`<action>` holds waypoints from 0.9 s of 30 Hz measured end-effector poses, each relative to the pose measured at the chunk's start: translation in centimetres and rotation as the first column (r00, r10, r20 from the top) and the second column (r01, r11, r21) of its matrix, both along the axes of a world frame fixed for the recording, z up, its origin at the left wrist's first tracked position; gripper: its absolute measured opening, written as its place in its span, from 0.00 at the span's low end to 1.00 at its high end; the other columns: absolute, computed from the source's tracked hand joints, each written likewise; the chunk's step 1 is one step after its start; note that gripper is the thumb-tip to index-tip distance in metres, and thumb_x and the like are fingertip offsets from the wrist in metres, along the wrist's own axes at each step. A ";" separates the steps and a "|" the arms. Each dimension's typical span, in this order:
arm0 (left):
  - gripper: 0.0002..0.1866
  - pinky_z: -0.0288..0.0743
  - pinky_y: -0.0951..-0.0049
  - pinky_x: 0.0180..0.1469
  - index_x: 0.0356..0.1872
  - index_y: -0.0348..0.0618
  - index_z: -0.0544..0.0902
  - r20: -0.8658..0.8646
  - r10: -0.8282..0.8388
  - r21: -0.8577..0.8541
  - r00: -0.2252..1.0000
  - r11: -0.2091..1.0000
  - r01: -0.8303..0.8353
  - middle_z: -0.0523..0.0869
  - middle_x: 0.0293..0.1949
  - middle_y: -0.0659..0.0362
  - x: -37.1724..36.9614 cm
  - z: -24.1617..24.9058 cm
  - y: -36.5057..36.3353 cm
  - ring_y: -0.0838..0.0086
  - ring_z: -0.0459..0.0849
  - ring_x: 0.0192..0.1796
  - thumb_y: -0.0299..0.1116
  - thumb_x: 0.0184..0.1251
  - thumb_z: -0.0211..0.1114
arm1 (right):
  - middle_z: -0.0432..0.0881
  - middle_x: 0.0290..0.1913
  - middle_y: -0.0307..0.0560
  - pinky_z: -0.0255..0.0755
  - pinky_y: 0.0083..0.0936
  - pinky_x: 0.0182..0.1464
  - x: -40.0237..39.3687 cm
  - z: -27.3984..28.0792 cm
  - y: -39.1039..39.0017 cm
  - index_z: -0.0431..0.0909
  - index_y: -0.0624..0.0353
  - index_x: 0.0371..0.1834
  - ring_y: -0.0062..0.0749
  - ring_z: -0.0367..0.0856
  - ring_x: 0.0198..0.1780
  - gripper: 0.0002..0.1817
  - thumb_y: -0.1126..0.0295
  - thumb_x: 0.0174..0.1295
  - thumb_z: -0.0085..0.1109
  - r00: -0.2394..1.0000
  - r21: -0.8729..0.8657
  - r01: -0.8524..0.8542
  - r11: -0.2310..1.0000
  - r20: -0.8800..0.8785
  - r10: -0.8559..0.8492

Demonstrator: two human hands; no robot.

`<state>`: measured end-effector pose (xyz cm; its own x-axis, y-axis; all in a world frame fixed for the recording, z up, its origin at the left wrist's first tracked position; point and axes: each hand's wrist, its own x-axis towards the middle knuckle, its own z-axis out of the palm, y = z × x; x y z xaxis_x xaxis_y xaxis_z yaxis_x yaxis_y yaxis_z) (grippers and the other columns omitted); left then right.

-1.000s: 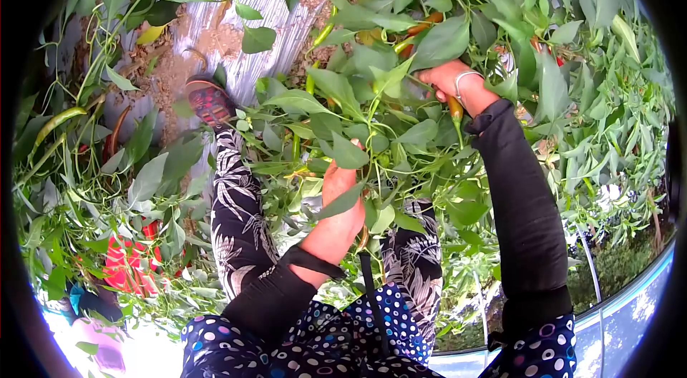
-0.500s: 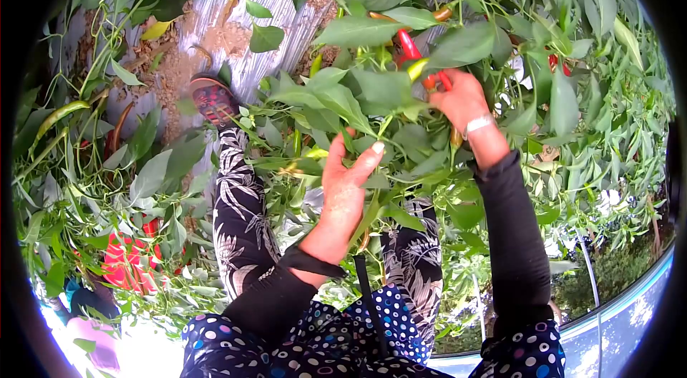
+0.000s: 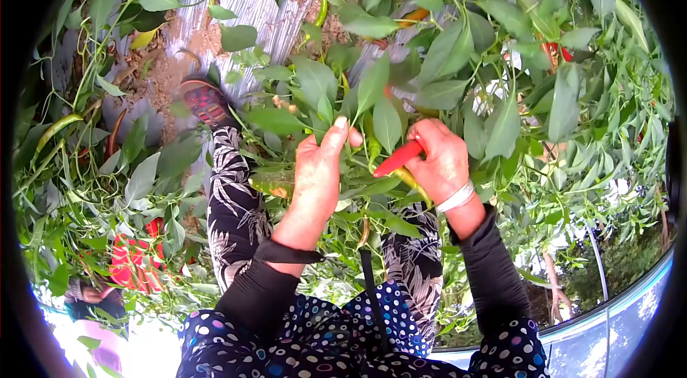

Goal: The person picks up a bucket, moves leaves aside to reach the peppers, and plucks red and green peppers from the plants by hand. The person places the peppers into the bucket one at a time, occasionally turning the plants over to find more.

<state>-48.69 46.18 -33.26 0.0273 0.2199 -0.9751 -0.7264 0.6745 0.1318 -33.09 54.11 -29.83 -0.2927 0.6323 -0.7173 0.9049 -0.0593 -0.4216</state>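
My right hand [image 3: 438,158] is closed around a red chili pepper [image 3: 399,160], whose tip points down and left. Just beneath that pepper hangs a yellow-green pepper [image 3: 413,183]. My left hand [image 3: 317,172] is among the leaves to the left, thumb raised and fingers curled near a stem; whatever it may grip is too small to name. Between the two hands a green pepper [image 3: 372,138] hangs by the leaves.
Pepper plants surround both hands. Silvery ground film [image 3: 250,16] with bare soil runs at the top. A shoe [image 3: 205,100] stands at the left. Red peppers [image 3: 134,263] are bunched at the lower left, near another person's hand [image 3: 93,295]. A pale blue band [image 3: 572,346] curves at the lower right.
My right hand has come down and left, bringing a red pepper clear of the leaves. My left hand has shifted slightly left and up. The view has moved a little.
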 end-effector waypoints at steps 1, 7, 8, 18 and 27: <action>0.18 0.60 0.74 0.48 0.21 0.41 0.77 -0.061 -0.023 0.008 0.998 1.000 0.024 0.78 0.26 0.63 0.3 0.2 -0.2 0.78 0.72 0.37 0.45 0.61 0.57 | 0.75 0.29 0.50 0.70 0.32 0.31 -0.1 0.2 -0.5 0.70 0.59 0.28 0.48 0.76 0.29 0.14 0.81 0.35 0.59 1.000 0.043 0.014 0.999 0.012 -0.014; 0.24 0.60 0.75 0.30 0.10 0.46 0.65 -0.113 0.139 -0.152 0.984 0.976 -0.155 0.68 0.12 0.63 2.2 0.4 -0.4 0.76 0.66 0.20 0.46 0.63 0.55 | 0.74 0.27 0.50 0.70 0.28 0.29 0.3 2.2 -1.8 0.71 0.60 0.27 0.45 0.75 0.27 0.14 0.86 0.34 0.56 0.991 0.121 0.132 0.984 -0.054 -0.126; 0.24 0.60 0.75 0.30 0.10 0.46 0.65 -0.111 0.137 -0.156 0.984 0.976 -0.154 0.68 0.12 0.63 2.2 0.5 -0.6 0.76 0.66 0.20 0.46 0.63 0.55 | 0.74 0.28 0.50 0.70 0.28 0.29 0.6 2.6 -1.9 0.71 0.60 0.27 0.45 0.75 0.28 0.14 0.86 0.34 0.56 0.989 0.125 0.142 0.982 -0.062 -0.135; 0.18 0.55 0.77 0.20 0.19 0.47 0.71 0.114 0.074 -0.215 0.991 0.975 -0.048 0.65 0.10 0.67 3.5 3.8 -0.8 0.80 0.61 0.14 0.47 0.61 0.57 | 0.76 0.29 0.49 0.72 0.25 0.31 2.1 6.4 -1.7 0.70 0.60 0.26 0.40 0.77 0.29 0.14 0.84 0.35 0.61 0.992 0.097 0.097 0.991 -0.091 -0.088; 0.17 0.62 0.80 0.21 0.15 0.41 0.74 0.295 -0.212 0.136 0.932 0.974 0.178 0.73 0.15 0.67 5.5 6.7 -5.2 0.86 0.68 0.18 0.35 0.63 0.57 | 0.76 0.28 0.49 0.71 0.23 0.29 4.6 10.4 -2.8 0.70 0.60 0.26 0.37 0.76 0.27 0.13 0.81 0.36 0.62 0.984 0.037 0.175 0.984 -0.028 -0.174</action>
<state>-43.16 40.98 -26.55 0.3732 0.2811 -0.8841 -0.5981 0.8014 0.0023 -28.46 51.29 -19.47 -0.1929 0.7023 -0.6852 0.8715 -0.1982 -0.4485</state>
